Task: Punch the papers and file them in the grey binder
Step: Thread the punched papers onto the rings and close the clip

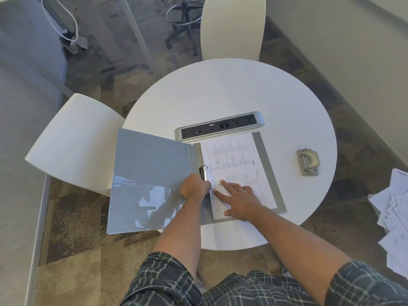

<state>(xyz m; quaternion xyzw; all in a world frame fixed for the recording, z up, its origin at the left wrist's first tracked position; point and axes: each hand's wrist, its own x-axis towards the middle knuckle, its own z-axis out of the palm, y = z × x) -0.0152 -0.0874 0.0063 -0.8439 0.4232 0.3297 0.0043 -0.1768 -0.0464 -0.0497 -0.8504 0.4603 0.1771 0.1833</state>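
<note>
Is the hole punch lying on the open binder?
No, the hole punch sits on the bare table, right of the binder.

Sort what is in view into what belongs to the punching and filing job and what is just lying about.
Belongs to the job:
open grey binder
printed white sheet in it
metal ring mechanism
grey metal hole punch
loose white papers at right
left hand, right hand

Just lying about:
silver socket strip
two white chairs
round white table
</note>
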